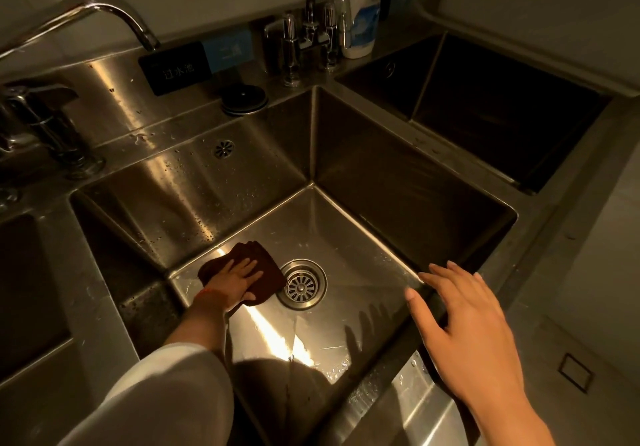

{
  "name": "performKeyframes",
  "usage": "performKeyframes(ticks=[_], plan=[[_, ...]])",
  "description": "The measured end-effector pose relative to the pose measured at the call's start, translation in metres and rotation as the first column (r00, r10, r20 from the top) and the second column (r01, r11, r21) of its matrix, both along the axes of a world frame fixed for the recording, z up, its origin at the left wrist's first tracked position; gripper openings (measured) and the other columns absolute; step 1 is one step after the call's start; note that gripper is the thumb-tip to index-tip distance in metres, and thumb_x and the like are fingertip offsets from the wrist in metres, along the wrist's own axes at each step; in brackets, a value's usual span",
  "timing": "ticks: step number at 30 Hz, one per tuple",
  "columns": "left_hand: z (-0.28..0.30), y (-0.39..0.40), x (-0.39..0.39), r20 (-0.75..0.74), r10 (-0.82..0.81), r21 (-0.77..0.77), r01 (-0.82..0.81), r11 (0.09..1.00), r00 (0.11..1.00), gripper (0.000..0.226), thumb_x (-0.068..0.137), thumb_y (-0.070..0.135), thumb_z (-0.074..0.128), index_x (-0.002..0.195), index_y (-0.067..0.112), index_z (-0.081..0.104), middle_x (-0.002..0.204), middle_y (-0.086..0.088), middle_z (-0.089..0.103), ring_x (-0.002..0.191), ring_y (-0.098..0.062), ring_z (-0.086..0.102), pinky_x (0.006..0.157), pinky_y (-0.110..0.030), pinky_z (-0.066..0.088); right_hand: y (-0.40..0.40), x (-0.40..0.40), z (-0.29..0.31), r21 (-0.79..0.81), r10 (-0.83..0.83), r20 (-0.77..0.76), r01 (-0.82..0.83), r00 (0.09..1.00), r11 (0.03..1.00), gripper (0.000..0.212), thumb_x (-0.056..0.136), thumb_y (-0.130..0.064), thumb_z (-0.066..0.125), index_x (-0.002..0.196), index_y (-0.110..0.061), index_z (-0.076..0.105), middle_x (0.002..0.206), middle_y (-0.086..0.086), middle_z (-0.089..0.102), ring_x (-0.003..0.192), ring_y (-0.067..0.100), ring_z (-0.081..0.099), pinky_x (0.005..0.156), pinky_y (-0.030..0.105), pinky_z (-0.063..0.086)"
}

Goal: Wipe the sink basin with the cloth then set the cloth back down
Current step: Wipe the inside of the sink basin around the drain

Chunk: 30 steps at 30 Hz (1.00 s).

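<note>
The left hand (232, 281) lies flat, fingers spread, pressing a folded dark brown cloth (264, 274) onto the floor of the steel sink basin (349, 231), the cloth just beside the round drain (302, 284) at its nine o'clock. The right hand (467, 321) hovers empty with fingers wide over the basin's rim at four o'clock from the drain.

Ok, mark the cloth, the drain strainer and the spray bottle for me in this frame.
cloth (268, 274): head view, bare dark fabric just right of the left hand's fingers.
drain strainer (302, 284): head view, centre of the slotted metal insert in the basin floor.
spray bottle (362, 19): head view, label area on the white body behind the taps.
</note>
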<state>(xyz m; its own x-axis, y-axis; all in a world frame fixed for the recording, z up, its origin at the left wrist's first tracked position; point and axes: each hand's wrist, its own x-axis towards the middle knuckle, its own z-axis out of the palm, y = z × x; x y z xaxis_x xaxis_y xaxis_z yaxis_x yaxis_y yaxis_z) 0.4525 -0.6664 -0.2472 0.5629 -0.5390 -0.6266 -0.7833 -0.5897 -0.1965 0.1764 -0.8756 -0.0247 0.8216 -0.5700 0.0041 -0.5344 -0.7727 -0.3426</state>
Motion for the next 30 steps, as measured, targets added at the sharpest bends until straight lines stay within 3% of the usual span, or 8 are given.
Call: performKeyframes(ticks=[4, 8, 20, 26, 30], plan=[[-0.001, 0.0, -0.002, 0.003, 0.029, -0.004, -0.029, 1.0, 1.0, 0.063, 0.101, 0.045, 0.03, 0.154, 0.023, 0.004, 0.162, -0.006, -0.005, 0.151, -0.021, -0.005, 0.123, -0.039, 0.001, 0.0, 0.0, -0.001, 0.011, -0.003, 0.002, 0.003, 1.0, 1.0, 0.068, 0.079, -0.063, 0.02, 0.127, -0.028, 0.052, 0.138, -0.008, 0.049, 0.137, 0.009, 0.028, 0.115, 0.032, 0.011], [0.001, 0.0, -0.004, -0.004, 0.068, -0.029, -0.068, 0.997, 0.998, 0.07, 0.1, 0.046, 0.034, 0.154, 0.017, 0.001, 0.163, -0.006, -0.004, 0.151, -0.021, -0.003, 0.123, -0.038, 0.002, 0.0, 0.0, -0.001, 0.018, -0.014, 0.003, 0.014, 1.0, 1.0, 0.052, 0.087, -0.054, 0.034, 0.129, -0.027, 0.05, 0.14, -0.007, 0.047, 0.138, 0.009, 0.026, 0.116, 0.032, 0.01], [-0.001, -0.005, 0.003, -0.042, 0.057, 0.031, -0.056, 0.998, 0.998, 0.082, 0.093, 0.025, 0.052, 0.154, 0.01, -0.001, 0.162, -0.007, -0.007, 0.151, -0.023, -0.004, 0.123, -0.038, 0.003, 0.002, 0.002, 0.002, -0.089, -0.088, -0.008, 0.087, 0.996, 0.992, 0.052, 0.093, -0.049, 0.032, 0.139, -0.025, 0.037, 0.149, -0.003, 0.034, 0.142, 0.013, 0.016, 0.114, 0.029, -0.004], [0.0, -0.01, 0.007, -0.019, 0.023, 0.069, -0.022, 0.997, 1.0, 0.076, 0.096, 0.006, 0.048, 0.154, 0.011, -0.001, 0.162, -0.007, -0.007, 0.151, -0.023, -0.002, 0.125, -0.038, 0.005, 0.0, 0.004, 0.003, -0.099, -0.175, -0.034, 0.171, 0.984, 0.98, 0.056, 0.094, -0.05, 0.028, 0.143, -0.025, 0.027, 0.153, -0.003, 0.025, 0.144, 0.013, 0.009, 0.115, 0.032, -0.003], [0.001, -0.008, 0.011, -0.015, -0.005, 0.064, 0.006, 0.998, 1.0, 0.074, 0.097, 0.003, 0.045, 0.154, 0.013, -0.001, 0.162, -0.006, -0.007, 0.151, -0.024, 0.0, 0.124, -0.038, 0.007, -0.002, 0.006, 0.004, -0.115, -0.209, 0.023, 0.21, 0.978, 0.971, 0.052, 0.094, -0.044, 0.035, 0.14, -0.02, 0.035, 0.152, 0.001, 0.029, 0.143, 0.015, 0.014, 0.116, 0.032, 0.0]])
